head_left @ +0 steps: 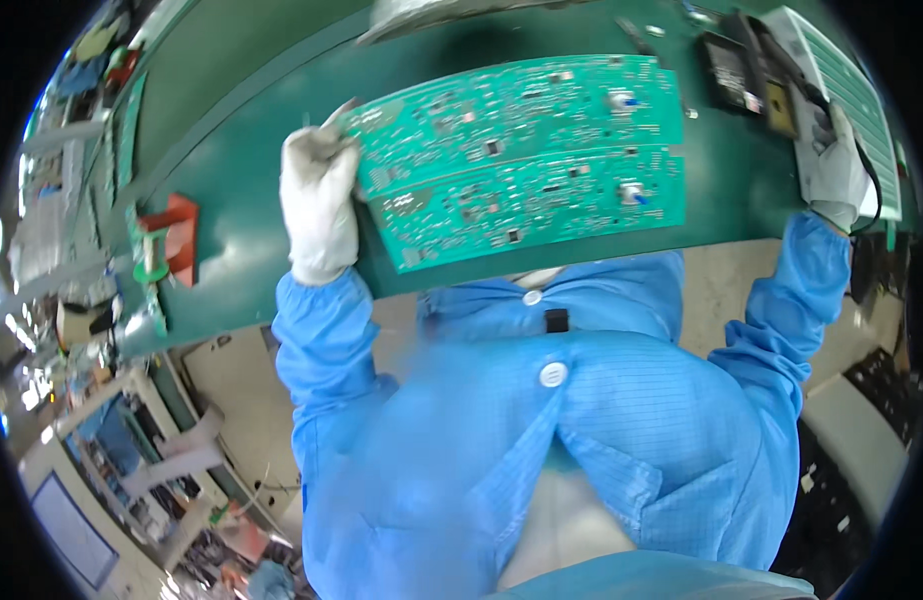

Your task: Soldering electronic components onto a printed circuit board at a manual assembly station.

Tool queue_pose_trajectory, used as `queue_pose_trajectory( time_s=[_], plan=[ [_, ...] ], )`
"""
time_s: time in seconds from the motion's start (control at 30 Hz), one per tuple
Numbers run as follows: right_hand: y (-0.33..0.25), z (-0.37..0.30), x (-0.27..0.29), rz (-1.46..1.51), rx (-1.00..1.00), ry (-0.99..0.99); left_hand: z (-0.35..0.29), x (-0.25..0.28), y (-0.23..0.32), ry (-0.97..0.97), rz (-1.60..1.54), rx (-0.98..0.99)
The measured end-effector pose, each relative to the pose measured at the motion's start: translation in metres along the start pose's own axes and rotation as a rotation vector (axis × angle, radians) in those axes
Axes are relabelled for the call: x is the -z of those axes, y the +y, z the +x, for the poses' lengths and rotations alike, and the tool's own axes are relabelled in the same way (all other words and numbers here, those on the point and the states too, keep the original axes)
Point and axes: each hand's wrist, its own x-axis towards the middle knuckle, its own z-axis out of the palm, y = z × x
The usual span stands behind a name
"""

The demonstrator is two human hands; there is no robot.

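Observation:
My left hand [321, 200], in a white glove, grips the left edge of a green circuit board [461, 180]. The board is a wide panel of two similar halves, one above the other, covered with small parts; each half carries a larger silvery part with a blue bit near its right end. At the far right, my right hand [831, 165], also gloved, has its fingers curled beside a black cord [865, 160]. Whatever lies inside those fingers is hidden.
Behind my right hand are a black box-like device [728, 72] and a pale ribbed tray [841, 60]. A grey-white bundle [451, 14] sits at the table's back. On the left stand a red-orange holder [181, 238] and a green spool [151, 258]. The green tabletop [246, 255] ends before my body.

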Motion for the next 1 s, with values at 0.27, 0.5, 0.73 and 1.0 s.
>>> queue_pose_trajectory(
  time_s=[0.27, 0.5, 0.73, 1.0],
  plan=[
    [-0.073, -0.055, -0.016, 1.381, -0.462, -0.035, -0.002, 0.000, 0.004, -0.040, 0.034, -0.113],
    [-0.161, -0.107, 0.018, 0.788, -0.282, -0.669, -0.014, -0.005, 0.026, -0.004, -0.026, -0.283],
    [-0.139, -0.106, -0.013, 0.878, -0.059, -0.298, -0.044, -0.008, 0.041, 0.003, -0.011, -0.438],
    [-0.121, -0.120, -0.057, 0.918, 0.148, -0.207, -0.067, -0.009, 0.016, -0.055, -0.233, -0.307]
  ],
)
